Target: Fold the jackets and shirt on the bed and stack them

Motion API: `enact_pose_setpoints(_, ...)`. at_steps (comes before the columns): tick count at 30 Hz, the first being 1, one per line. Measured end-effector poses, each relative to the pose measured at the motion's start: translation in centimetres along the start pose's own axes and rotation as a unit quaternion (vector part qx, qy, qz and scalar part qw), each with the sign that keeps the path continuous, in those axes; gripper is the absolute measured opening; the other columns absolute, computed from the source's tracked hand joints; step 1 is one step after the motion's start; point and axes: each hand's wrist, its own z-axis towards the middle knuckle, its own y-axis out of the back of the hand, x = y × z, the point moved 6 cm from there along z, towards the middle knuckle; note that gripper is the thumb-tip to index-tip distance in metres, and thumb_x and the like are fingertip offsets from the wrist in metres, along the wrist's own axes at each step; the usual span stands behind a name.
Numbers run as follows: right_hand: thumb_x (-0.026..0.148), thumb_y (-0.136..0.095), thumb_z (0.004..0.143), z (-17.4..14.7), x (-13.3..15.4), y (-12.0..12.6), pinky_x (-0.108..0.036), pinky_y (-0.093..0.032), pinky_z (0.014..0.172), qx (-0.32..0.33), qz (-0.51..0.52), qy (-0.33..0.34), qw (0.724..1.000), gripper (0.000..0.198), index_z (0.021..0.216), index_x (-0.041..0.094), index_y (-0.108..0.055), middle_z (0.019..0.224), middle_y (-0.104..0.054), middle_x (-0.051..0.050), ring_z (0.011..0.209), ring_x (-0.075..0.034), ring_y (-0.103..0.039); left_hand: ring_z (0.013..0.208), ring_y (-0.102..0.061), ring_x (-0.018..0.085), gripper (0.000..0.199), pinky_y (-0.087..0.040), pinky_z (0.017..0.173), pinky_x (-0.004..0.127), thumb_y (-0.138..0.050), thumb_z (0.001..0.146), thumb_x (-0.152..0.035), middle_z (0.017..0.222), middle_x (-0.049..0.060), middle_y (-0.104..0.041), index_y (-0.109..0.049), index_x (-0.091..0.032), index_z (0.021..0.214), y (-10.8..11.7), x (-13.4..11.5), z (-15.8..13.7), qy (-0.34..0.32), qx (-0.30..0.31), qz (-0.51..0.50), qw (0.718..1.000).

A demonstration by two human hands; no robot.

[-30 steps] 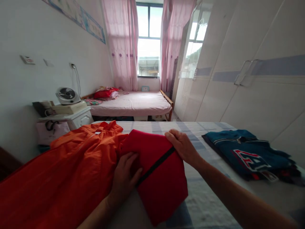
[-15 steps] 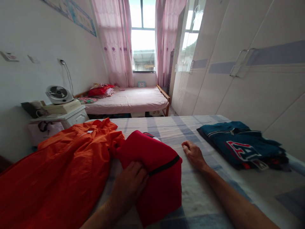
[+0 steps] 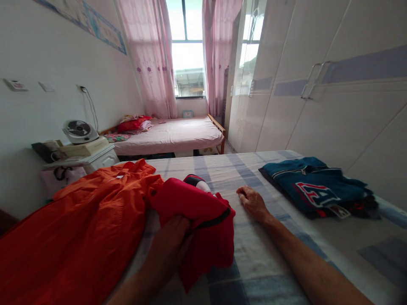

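A red garment [image 3: 203,250] with a black stripe lies partly folded and bunched on the bed in front of me. Black-and-white fabric shows at its far edge. My left hand [image 3: 173,237] grips the garment's left side, with its fingertips partly hidden against the cloth. To the right of the garment, my right hand [image 3: 253,202] rests apart from it on the checked sheet, fingers curled and nothing visible in them. An orange jacket [image 3: 104,212] is spread out on the left, its collar toward the far edge.
On the right lies a stack of folded clothes, a teal zip-up top [image 3: 314,182] uppermost. White wardrobes [image 3: 333,114] line the right side. Beyond stands a second bed [image 3: 178,131] under the window. A small fan [image 3: 80,131] sits on the cabinet at left.
The red garment has sunk and crumpled, its right edge shifting inward and exposing more of the black-and-white fabric. My left hand keeps its hold; my right hand stays on the sheet.
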Motion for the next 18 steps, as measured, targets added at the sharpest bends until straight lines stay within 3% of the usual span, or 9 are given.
enact_pose_setpoints(3,0.022,-0.039,0.082,0.0,-0.1,0.0,-0.026,-0.040,0.077,-0.002,0.003,0.003,1.000,0.022,0.087,0.018,-0.060,0.090,-0.064,-0.005,0.084,-0.017,-0.058,0.067,-0.054,0.015,0.013,-0.045,0.062,0.026,-0.045,0.089,-0.027,0.075,0.000,-0.054,-0.048,-0.021,0.078,3.4,1.1,2.6,0.054,-0.038,-0.134,0.989)
enact_pose_setpoints(6,0.021,-0.039,0.081,0.1,-0.1,0.0,-0.026,-0.040,0.076,-0.006,0.009,0.001,1.000,0.022,0.086,0.018,-0.061,0.089,-0.064,-0.005,0.082,-0.017,-0.059,0.057,-0.047,0.011,0.012,-0.042,0.056,0.023,-0.049,0.086,-0.030,0.067,-0.005,-0.048,-0.047,-0.021,0.078,8.8,1.9,6.9,0.098,-0.138,-0.197,0.966)
enact_pose_setpoints(9,0.020,-0.039,0.080,0.2,-0.1,0.1,-0.026,-0.041,0.076,-0.007,0.017,0.003,1.000,0.022,0.085,0.018,-0.061,0.088,-0.065,-0.005,0.081,-0.016,-0.059,0.067,-0.051,0.012,0.014,-0.044,0.064,0.024,-0.054,0.083,-0.033,0.075,-0.003,-0.050,-0.050,-0.020,0.079,13.9,1.2,10.3,0.050,-0.302,-0.157,0.939)
enact_pose_setpoints(11,0.020,-0.040,0.080,0.1,-0.1,0.1,-0.026,-0.041,0.076,-0.006,0.021,0.007,1.000,0.021,0.084,0.018,-0.060,0.088,-0.065,-0.004,0.081,-0.016,-0.059,0.082,-0.053,0.015,0.015,-0.044,0.076,0.027,-0.052,0.084,-0.034,0.085,0.000,-0.053,-0.051,-0.020,0.083,14.9,0.5,11.1,-0.005,-0.389,-0.096,0.916)
enact_pose_setpoints(12,0.020,-0.040,0.080,0.1,-0.1,0.1,-0.026,-0.041,0.076,-0.007,0.022,0.008,1.000,0.021,0.084,0.019,-0.060,0.088,-0.065,-0.004,0.081,-0.016,-0.059,0.086,-0.053,0.016,0.014,-0.044,0.078,0.028,-0.049,0.085,-0.034,0.089,0.001,-0.054,-0.051,-0.019,0.085,14.2,0.3,11.6,-0.029,-0.373,-0.061,0.926)
enact_pose_setpoints(13,0.020,-0.040,0.080,0.1,-0.1,0.2,-0.026,-0.041,0.077,-0.007,0.023,0.009,1.000,0.021,0.084,0.019,-0.060,0.088,-0.065,-0.004,0.081,-0.016,-0.059,0.085,-0.054,0.016,0.013,-0.043,0.077,0.027,-0.046,0.087,-0.032,0.089,0.001,-0.055,-0.052,-0.020,0.086,12.9,0.3,12.3,-0.049,-0.315,-0.027,0.948)
enact_pose_setpoints(16,0.020,-0.039,0.080,0.1,-0.1,0.2,-0.025,-0.041,0.077,-0.006,0.025,0.008,1.000,0.022,0.085,0.018,-0.060,0.088,-0.065,-0.005,0.082,-0.016,-0.059,0.074,-0.055,0.015,0.014,-0.042,0.065,0.026,-0.041,0.087,-0.028,0.084,0.001,-0.057,-0.052,-0.021,0.083,8.4,1.2,13.7,-0.072,-0.069,0.046,0.994)
enact_pose_setpoints(17,0.020,-0.039,0.080,0.1,-0.1,0.1,-0.025,-0.041,0.077,-0.004,0.025,0.007,1.000,0.022,0.085,0.018,-0.060,0.088,-0.065,-0.005,0.082,-0.016,-0.060,0.071,-0.055,0.016,0.014,-0.041,0.063,0.026,-0.041,0.087,-0.028,0.083,0.001,-0.058,-0.052,-0.021,0.082,8.1,1.6,13.9,-0.063,-0.036,0.068,0.995)
enact_pose_setpoints(18,0.020,-0.039,0.080,0.1,-0.1,0.1,-0.025,-0.041,0.077,-0.003,0.027,0.007,1.000,0.021,0.084,0.018,-0.060,0.088,-0.065,-0.005,0.082,-0.016,-0.060,0.070,-0.054,0.017,0.014,-0.039,0.061,0.027,-0.041,0.087,-0.030,0.081,0.001,-0.057,-0.052,-0.021,0.082,8.8,1.8,14.1,-0.048,-0.042,0.089,0.994)
